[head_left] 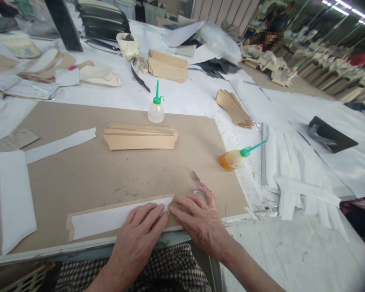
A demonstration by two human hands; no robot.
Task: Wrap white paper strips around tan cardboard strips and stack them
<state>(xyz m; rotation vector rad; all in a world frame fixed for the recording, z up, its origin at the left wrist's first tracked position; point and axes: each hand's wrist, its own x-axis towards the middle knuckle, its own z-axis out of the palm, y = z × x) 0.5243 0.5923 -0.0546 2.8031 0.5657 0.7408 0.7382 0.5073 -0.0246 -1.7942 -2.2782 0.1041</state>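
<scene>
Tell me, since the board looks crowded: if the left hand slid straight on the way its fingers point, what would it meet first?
Almost at once the right hand: the left hand points up-right along the white strip, fingertips nearly touching the right forefinger. Beyond it lie the scissors, though depth is uncertain.

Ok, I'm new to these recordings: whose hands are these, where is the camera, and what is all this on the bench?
One camera, worn on the person's head, looks down at their own bare hands. The left hand and right hand press flat on a long brown card strip faced with white paper, at its right end. Nothing is gripped. They work on a large brown cardboard sheet. On it lie a stack of tan card strips and small scissors; an upright glue bottle with green nozzle and a tipped orange one are nearby.
</scene>
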